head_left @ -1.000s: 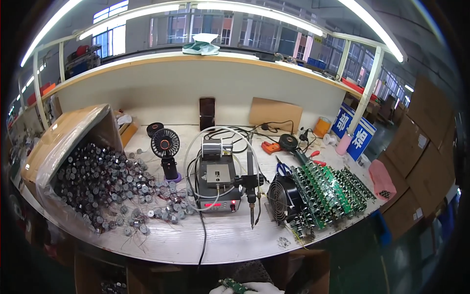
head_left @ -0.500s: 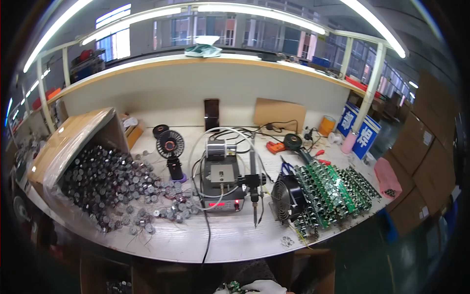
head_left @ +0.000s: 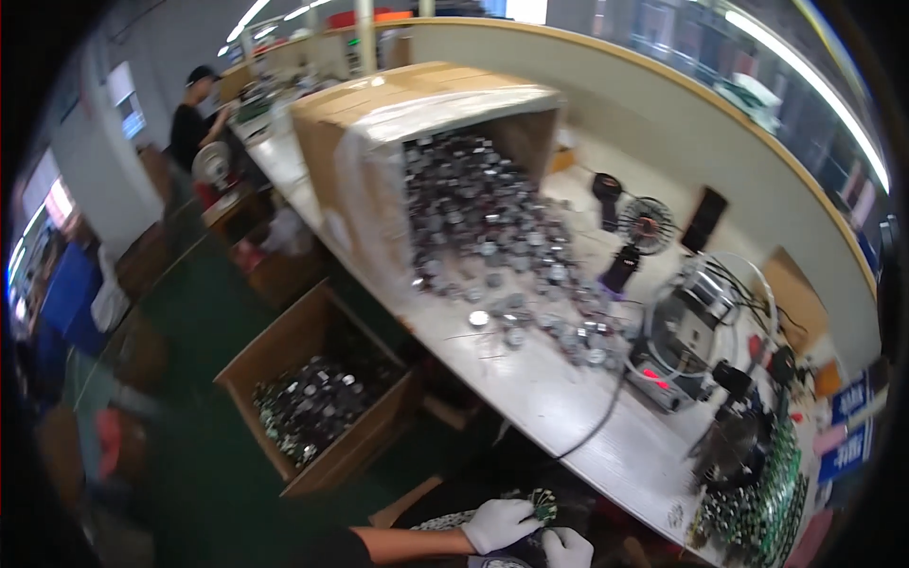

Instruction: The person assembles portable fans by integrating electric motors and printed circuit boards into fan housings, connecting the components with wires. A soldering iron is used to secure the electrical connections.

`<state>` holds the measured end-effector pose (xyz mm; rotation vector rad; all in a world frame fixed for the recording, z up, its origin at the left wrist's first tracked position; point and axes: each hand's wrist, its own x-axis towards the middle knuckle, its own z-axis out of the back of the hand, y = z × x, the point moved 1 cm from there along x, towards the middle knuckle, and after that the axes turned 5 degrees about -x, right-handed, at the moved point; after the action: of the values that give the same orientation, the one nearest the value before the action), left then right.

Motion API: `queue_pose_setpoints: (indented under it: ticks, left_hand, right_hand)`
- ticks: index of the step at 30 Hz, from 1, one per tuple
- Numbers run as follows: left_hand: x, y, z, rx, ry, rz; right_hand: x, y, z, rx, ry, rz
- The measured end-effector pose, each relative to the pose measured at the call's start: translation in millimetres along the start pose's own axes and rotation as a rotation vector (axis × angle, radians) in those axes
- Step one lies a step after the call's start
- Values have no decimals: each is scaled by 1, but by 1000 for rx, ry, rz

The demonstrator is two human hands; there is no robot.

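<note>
At the lower edge, my left hand point(head_left: 499, 526) in a white glove is closed on a small green circuit board point(head_left: 543, 507) with parts on it. Close beside it is my right hand point(head_left: 568, 548), also white-gloved, its fingers curled just below the board; whether it grips anything is hidden. Both hands are over my lap, in front of the bench point(head_left: 473, 374). To their left on the floor, an open cardboard box point(head_left: 254, 417) contains small round metal motors point(head_left: 327, 393) and some green boards.
A large tipped carton point(head_left: 350, 142) spills many small motors point(head_left: 492, 227) onto the bench. Further right are a small fan point(head_left: 644, 227), a soldering station point(head_left: 677, 346), a black blower fan point(head_left: 734, 440) and stacked green circuit boards point(head_left: 757, 511). A person point(head_left: 194, 118) works at the far left.
My view has swung left and down, bringing the floor box and the far person into sight. Both gloved hands and the board now show more fully than before.
</note>
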<state>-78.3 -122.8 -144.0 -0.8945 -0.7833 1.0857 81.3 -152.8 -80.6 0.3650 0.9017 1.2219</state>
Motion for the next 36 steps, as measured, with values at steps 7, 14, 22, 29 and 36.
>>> queue_pose_setpoints:
  ticks: [7,14,22,29,36]
  left_hand:
    - [-10,25,-23,-708,451,477]
    - [-3,14,-10,-717,597,565]
    - [6,-4,13,-490,390,482]
    - [3,15,-5,-103,219,187]
    - [3,23,-10,-375,122,319]
  right_hand:
    - [5,1,0,-121,-44,149]
    - [0,2,-2,-52,-138,-19]
    - [-4,-7,-13,29,-160,19]
    - [5,-11,-16,-50,-130,28]
    - [2,-12,-19,117,-124,-57]
